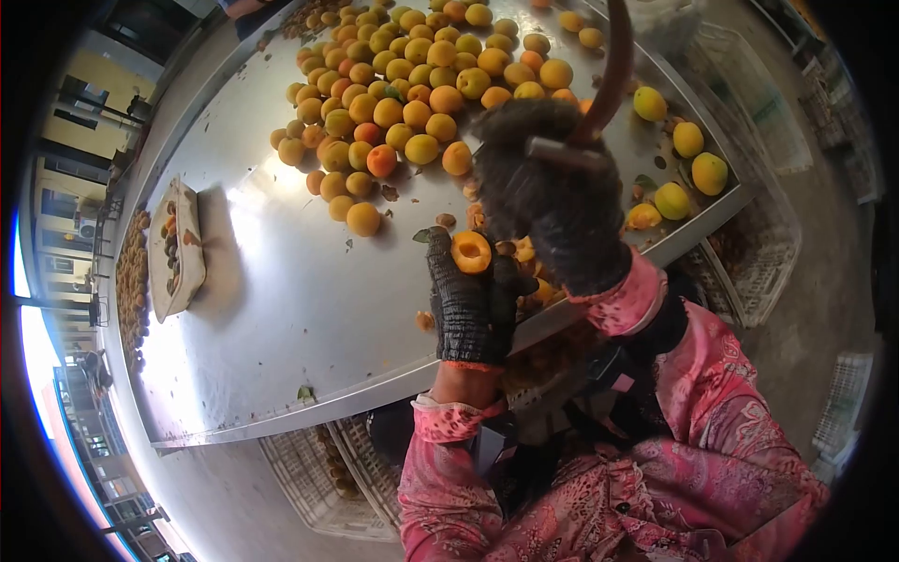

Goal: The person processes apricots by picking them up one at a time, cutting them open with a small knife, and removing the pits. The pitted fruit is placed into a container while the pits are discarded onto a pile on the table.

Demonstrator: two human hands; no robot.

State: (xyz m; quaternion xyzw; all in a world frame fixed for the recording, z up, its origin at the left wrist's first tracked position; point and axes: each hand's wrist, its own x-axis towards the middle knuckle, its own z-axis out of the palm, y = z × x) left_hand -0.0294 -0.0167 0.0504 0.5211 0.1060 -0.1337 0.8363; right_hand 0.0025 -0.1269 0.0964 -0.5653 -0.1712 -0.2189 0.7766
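Both my hands wear dark gloves. My left hand (pixel 468 304) is at the near edge of the metal table, its fingers closed around a halved apricot (pixel 470 252) whose hollow cut face points up. My right hand (pixel 552 187) is raised just above and to the right of it, wrapped round a tool (pixel 567 154) with a curved reddish-brown part that reaches up. What the tool's working end looks like is hard to tell. Cut apricot pieces (pixel 524 251) lie partly hidden behind my hands. A large heap of whole apricots (pixel 403 103) spreads over the table beyond them.
The metal table (pixel 281 328) has raised edges. Several yellow apricots (pixel 688 140) lie along its right side. A pale tray (pixel 185 253) with small dark and orange items stands at the left. Plastic crates (pixel 323 482) are below the table. Part of another person shows at the top left.
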